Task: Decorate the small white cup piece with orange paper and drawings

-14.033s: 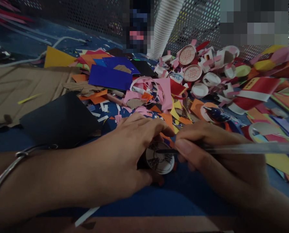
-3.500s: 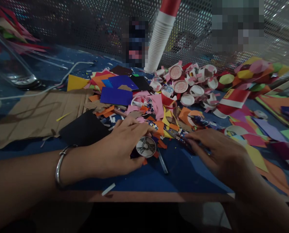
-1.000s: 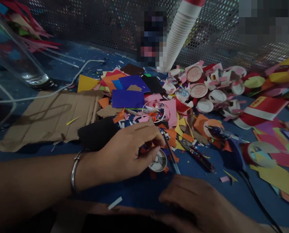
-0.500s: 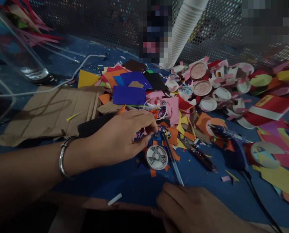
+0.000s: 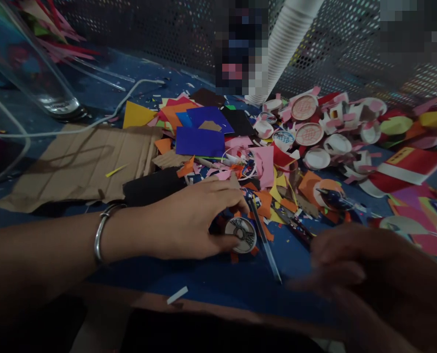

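Note:
A small round paper disc (image 5: 245, 234) with a black three-part drawing lies on the blue table, with orange tabs showing below it. My left hand (image 5: 189, 220), wearing a silver bangle, curves around its left side. The thumb lies over the disc's lower left edge, while the fingers arch above it, apart from the thumb. A clear-barrelled pen (image 5: 265, 245) rests just right of the disc. My right hand (image 5: 365, 274) is blurred at the lower right, near a dark-handled cutting tool (image 5: 295, 225); its grip cannot be made out.
Coloured paper sheets (image 5: 200, 141) and scraps cover the table's middle. Several white paper cups (image 5: 317, 158) stand at the back right. Corrugated cardboard (image 5: 75, 166) and a clear glass (image 5: 57, 100) are on the left. A white cable (image 5: 93, 126) crosses there. A ribbed white tube (image 5: 288, 44) rises behind.
My left hand has moved right and its thumb has come over the disc. My right hand has moved right and up, away from the pen's near end.

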The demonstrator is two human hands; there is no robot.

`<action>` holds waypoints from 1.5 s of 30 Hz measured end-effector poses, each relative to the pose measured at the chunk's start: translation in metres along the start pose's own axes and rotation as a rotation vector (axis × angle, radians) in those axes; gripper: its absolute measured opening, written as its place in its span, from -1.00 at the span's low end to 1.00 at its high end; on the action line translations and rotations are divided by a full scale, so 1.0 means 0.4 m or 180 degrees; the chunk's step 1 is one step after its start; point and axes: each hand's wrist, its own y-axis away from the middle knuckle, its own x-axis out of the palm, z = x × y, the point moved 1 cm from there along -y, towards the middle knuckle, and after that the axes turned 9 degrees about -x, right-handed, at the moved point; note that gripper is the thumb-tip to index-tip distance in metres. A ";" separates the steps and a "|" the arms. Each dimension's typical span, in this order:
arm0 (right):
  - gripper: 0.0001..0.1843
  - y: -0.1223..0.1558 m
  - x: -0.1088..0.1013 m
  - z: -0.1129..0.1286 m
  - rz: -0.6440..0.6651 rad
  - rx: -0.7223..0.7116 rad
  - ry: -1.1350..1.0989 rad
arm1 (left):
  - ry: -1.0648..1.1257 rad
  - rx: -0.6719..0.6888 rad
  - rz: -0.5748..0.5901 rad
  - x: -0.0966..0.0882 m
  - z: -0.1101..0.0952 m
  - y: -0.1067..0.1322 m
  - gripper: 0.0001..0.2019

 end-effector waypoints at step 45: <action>-0.85 -0.009 0.065 -0.035 -0.0049 -0.0869 0.0803 | -0.0318 -0.0060 0.0155 0.036 0.013 -0.009 -0.52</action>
